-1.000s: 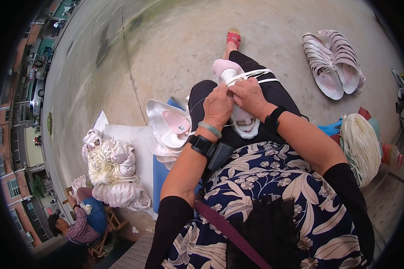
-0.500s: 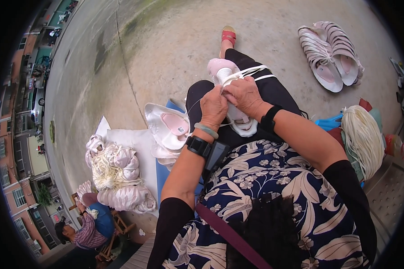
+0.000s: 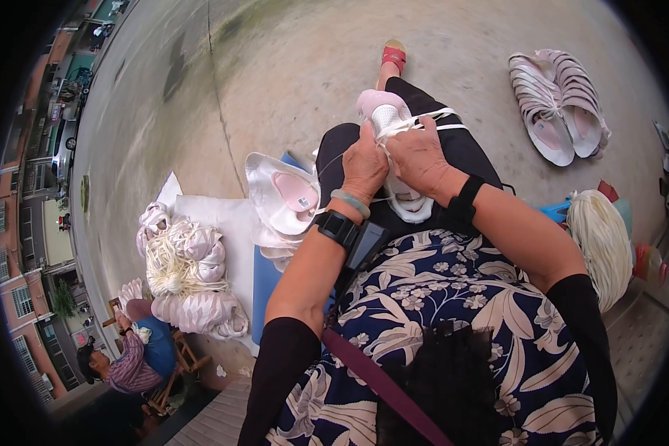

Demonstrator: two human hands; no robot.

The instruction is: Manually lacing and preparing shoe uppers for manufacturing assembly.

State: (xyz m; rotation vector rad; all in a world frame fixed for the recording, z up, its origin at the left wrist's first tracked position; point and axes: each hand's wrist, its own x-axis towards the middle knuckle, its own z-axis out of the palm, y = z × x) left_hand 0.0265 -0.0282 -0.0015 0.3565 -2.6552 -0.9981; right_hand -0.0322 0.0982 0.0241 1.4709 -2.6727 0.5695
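Across my lap lies a pale pink and white shoe upper (image 3: 405,204), its rounded toe pointing away from me. My left hand (image 3: 364,163) is closed at the upper's left edge, by the lace holes; its fingertips are partly hidden. On the other side, my right hand (image 3: 418,157) is closed around a flat white shoelace (image 3: 447,126), whose loops trail right over my dark trouser leg. Both hands cover much of the shoe's middle. Left of my knee rests a stack of similar white uppers with pink insides (image 3: 291,195).
Bundled uppers with cream laces (image 3: 186,256) lie on a white sheet at left. A tied bunch of uppers (image 3: 561,111) sits on the concrete at far right. A hank of white laces (image 3: 600,245) hangs nearer me. Another person (image 3: 137,360) sits at lower left.
My hands have drawn slightly apart over the upper, the right thumb now raised. The whole view has shifted a little, so the lap and shoe appear farther right.
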